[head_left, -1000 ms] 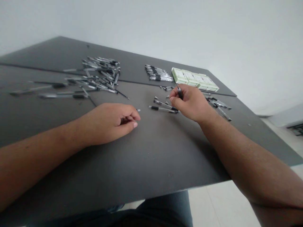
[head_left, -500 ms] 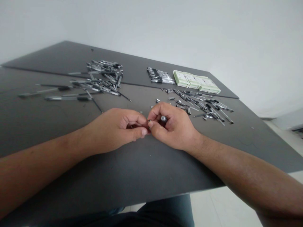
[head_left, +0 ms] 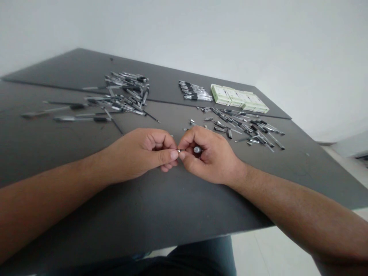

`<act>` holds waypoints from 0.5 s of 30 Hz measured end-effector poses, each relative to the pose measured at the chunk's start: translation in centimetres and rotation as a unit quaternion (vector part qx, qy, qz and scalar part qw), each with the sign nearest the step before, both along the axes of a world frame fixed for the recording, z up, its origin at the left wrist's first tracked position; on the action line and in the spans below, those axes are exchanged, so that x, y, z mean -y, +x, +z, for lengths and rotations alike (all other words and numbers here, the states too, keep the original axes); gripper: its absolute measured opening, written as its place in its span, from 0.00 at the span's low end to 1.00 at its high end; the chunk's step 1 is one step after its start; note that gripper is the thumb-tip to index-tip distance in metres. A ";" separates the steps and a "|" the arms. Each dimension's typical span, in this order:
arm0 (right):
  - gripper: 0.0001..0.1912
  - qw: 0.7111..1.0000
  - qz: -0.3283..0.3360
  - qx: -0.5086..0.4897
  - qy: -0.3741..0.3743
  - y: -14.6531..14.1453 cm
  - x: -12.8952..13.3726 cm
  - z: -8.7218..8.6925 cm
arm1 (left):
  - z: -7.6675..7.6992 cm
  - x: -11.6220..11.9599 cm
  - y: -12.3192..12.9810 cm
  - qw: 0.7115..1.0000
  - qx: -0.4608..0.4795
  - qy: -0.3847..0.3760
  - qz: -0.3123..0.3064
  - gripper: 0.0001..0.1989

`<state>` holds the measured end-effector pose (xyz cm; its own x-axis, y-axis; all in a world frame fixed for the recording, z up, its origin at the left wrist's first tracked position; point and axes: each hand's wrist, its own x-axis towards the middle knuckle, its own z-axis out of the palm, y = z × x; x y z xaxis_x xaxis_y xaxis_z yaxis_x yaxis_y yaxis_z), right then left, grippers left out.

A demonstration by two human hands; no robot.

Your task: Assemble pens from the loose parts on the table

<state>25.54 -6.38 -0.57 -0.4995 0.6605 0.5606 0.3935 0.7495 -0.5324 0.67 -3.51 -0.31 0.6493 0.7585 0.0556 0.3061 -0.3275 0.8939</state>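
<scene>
hands drawn together, fingertips nearly meeting

both have moved in since the last frame: i see the left hand [head_left: 140, 151] and right hand [head_left: 208, 155] pinching a tiny silver pen tip [head_left: 179, 151], right fingers curled round a dark round pen barrel [head_left: 197, 150], raised off the dark grey tabletop [head_left: 172, 207] for close work.

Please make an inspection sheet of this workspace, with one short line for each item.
Surface: dark grey table, two panels meeting at a seam.
Job's things: pen body in the right hand; small metal piece at the fingertips, near the left hand.
Clutter: loose pens heaped at left; pen parts scattered at right; neat row of pens; pale green boxes.
Grippers: bare hands, both curled.
Cables: nothing seen.
Surroundings: white wall, pale floor.
</scene>
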 end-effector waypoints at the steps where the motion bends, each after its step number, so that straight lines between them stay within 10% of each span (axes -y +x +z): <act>1: 0.05 1.000 0.003 0.003 0.005 0.1 0.0 0.0 | 0.0 0.0 0.0 1.000 -0.001 -0.001 0.002 0.16; 15: 0.12 0.996 -0.018 0.085 -0.003 1.6 -0.6 0.3 | -1.0 -0.7 -1.1 0.994 -0.062 0.049 0.079 0.16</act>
<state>27.15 -5.80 -0.25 -0.5626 0.6826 0.4664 0.5050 0.7304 -0.4599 -0.39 -2.80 -1.34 0.5289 0.8465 0.0611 0.4659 -0.3498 0.8128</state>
